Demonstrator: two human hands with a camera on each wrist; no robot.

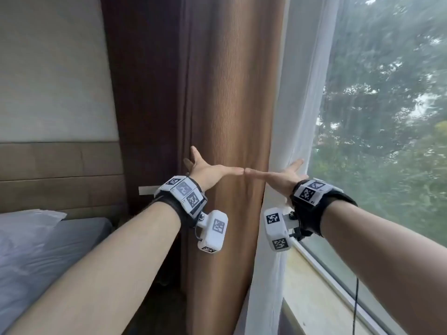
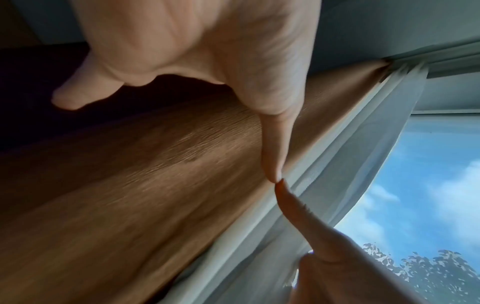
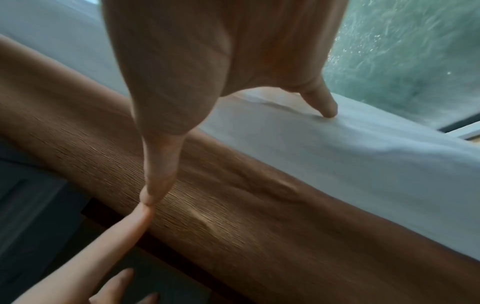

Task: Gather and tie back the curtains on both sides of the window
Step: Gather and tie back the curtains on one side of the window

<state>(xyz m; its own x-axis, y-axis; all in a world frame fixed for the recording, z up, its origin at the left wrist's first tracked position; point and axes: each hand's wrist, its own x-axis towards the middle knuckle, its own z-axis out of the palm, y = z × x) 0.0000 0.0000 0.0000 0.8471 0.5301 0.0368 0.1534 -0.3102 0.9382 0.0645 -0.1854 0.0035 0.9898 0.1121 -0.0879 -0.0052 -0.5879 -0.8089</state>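
Encircling the gathered brown curtain (image 1: 225, 117) and white sheer (image 1: 290, 117), left hand (image 1: 205, 169) and right hand (image 1: 287, 176) spread flat, thumbs touching, grasping nothing; next squeeze the bundle, find a tieback.

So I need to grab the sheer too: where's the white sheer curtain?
In the head view, the white sheer curtain hangs right of the brown curtain, against the window.

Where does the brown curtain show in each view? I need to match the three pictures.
Head: the brown curtain hangs upright in the middle, both hands spread across it.
Left wrist: brown curtain runs diagonally from lower left to upper right, under the left hand.
Right wrist: brown curtain runs diagonally from upper left to lower right.
Shared landmark: the white sheer curtain along its window side.
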